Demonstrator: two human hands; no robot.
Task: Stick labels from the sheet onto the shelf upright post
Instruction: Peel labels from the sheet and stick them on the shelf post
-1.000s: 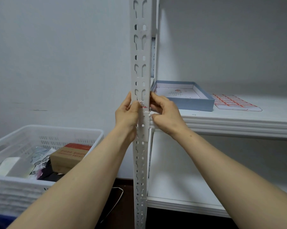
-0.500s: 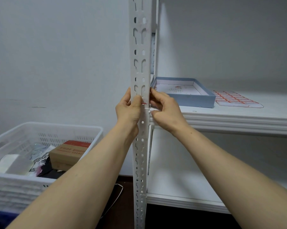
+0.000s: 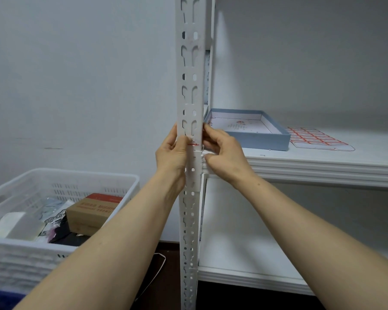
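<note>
head view: left hand point(image 3: 173, 153) grips upright post point(image 3: 189, 63), thumb pressing label point(image 3: 193, 143); right hand point(image 3: 225, 151) curled alongside, hold unclear. next, probably: peel from label sheet point(image 3: 315, 138).

A blue box point(image 3: 262, 143) lies on the shelf board point(image 3: 322, 162); a white basket point(image 3: 21, 242) holds a brown carton point(image 3: 90, 213).

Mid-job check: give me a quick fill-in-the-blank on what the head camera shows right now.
1. The left hand and right hand hold a label with a ____ edge against the shelf upright post.
2. The label sheet lies on the shelf beside an open box that is ____.
3. The white basket holding a cardboard box stands to the ____ of the post.
Missing words: red; blue; left.
</note>
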